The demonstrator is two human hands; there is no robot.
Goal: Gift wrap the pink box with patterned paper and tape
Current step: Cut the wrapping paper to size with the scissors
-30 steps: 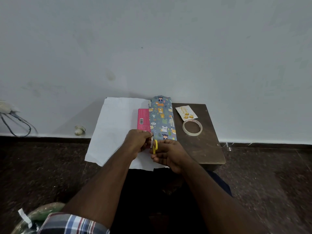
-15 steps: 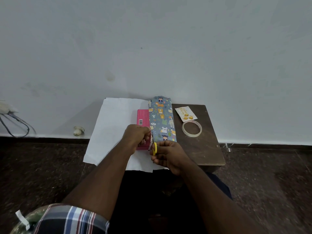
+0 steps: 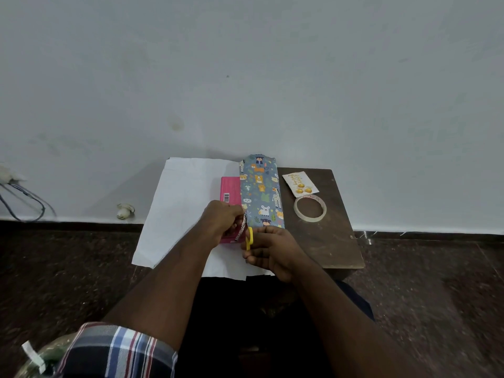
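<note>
While the flat pink cardboard box lies on the white underside of the animal-patterned blue wrapping paper, a folded flap covers its right part. The left hand pinches the flap's near edge over the box. The right hand grips yellow-handled scissors just beside it. A clear tape ring rests on the dark wooden table.

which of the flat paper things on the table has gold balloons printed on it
The small white card, lying on the bare wood just behind the tape roll. The big white sheet is plain, and the blue wrapping paper shows cartoon animals.
</note>
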